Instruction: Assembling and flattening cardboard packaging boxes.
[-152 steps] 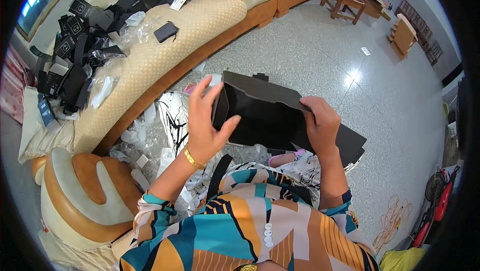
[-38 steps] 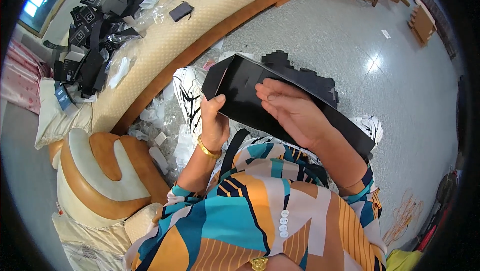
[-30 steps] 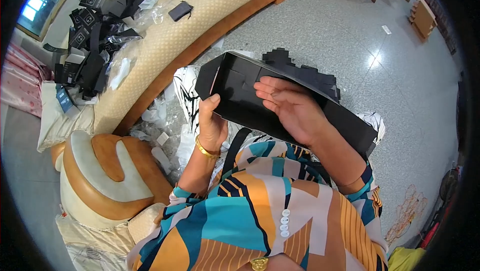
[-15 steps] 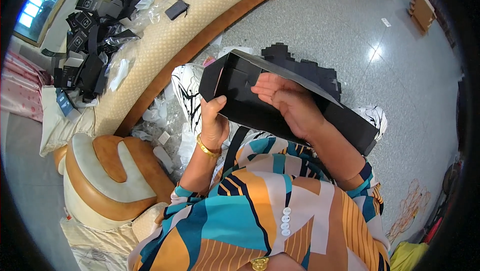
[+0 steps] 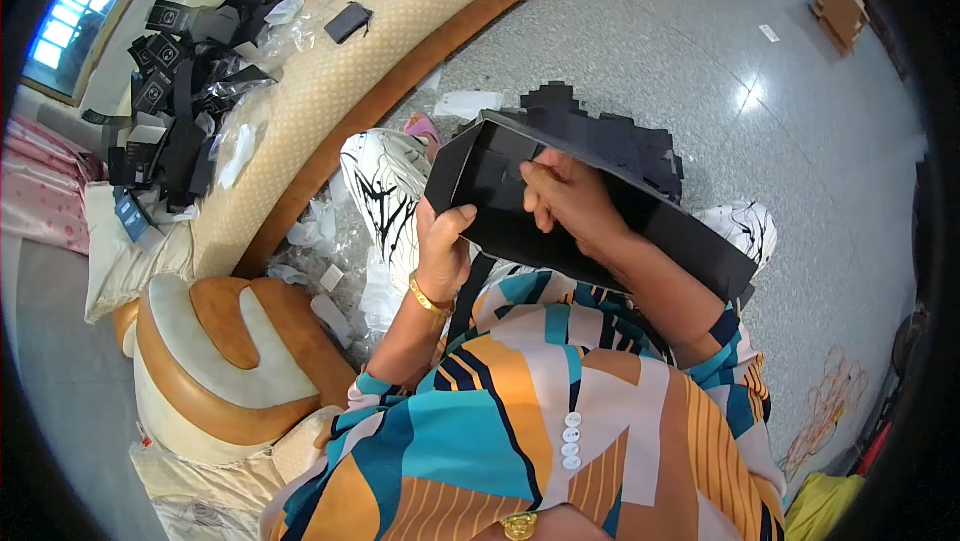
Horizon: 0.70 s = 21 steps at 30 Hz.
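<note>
Head view: left hand [image 5: 443,253] has the left end of a black box [image 5: 510,221] clamped, thumb over the near rim, box tilted above the lap. Right hand [image 5: 575,201] is inside it, fingers half curled, can't tell if it's gripping anything; that forearm blocks some of the interior. Beyond, black packaging [image 5: 190,81] piles along the sofa's [image 5: 420,11] back edge, with a dark pouch [image 5: 348,23] nearby.

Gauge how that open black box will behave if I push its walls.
The black box is probably light for its size, as its walls look thin, like card. Away from the left hand, a wall would likely flex when pushed: its free edge shows no thick rim. Flat-sided, it seems unlikely to roll.
</note>
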Available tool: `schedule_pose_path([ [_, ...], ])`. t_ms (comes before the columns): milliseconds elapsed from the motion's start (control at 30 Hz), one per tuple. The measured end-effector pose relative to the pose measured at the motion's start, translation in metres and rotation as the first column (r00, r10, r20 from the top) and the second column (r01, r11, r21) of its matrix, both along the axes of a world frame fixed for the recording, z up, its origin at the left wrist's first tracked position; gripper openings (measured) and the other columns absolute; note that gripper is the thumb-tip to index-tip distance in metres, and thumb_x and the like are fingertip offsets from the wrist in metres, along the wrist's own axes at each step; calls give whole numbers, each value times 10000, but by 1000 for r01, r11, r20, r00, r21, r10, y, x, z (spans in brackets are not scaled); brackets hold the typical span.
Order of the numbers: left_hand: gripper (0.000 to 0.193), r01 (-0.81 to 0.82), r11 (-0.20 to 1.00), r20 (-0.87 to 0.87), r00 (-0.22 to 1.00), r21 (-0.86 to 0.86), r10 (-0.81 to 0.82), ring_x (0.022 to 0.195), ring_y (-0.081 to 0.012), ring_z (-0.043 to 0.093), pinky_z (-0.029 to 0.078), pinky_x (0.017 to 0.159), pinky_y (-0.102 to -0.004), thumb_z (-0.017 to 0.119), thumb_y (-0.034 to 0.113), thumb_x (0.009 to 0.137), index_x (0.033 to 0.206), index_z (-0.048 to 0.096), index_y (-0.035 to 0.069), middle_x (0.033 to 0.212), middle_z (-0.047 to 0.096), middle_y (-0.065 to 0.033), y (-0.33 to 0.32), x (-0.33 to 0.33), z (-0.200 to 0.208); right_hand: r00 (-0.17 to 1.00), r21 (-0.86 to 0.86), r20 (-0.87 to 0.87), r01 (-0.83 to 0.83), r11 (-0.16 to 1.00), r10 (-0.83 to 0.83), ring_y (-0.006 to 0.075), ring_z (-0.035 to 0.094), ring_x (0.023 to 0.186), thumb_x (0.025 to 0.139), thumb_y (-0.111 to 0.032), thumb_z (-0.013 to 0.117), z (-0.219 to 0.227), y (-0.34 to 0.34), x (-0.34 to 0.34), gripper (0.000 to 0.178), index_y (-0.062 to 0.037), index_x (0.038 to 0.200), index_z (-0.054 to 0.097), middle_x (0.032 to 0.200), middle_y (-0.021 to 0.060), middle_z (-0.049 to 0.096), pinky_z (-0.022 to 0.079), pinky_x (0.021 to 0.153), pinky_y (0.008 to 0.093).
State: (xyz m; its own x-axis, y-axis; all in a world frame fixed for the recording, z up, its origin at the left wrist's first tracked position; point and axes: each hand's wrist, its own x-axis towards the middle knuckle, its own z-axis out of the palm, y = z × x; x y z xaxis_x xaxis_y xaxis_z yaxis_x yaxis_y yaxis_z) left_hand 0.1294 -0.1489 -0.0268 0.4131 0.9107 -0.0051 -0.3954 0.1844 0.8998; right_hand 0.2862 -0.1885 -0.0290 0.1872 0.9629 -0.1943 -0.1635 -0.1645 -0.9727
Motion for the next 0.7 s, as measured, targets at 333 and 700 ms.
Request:
schedule_pose_path([
  [333,763,-46,715,-233,929,698,287,1114,-253,474,313,988,-319,512,15,555,1301,368,-49,1219,456,-155,8,-7,-8,968,363,32,-242,900,247,94,521,840,816,-134,614,35,-29,4,328,-31,1120,550,1021,53,583,430,756,235],
  [700,853,31,335,-236,773,942,589,1135,-356,438,350,950,-393,733,190,639,1321,294,-77,1248,417,-241,-11,4,17,636,323,-740,50,945,219,179,491,1123,909,-364,473,61,-41,-26,417,-89,1222,461,1208,48,532,367,966,366],
])
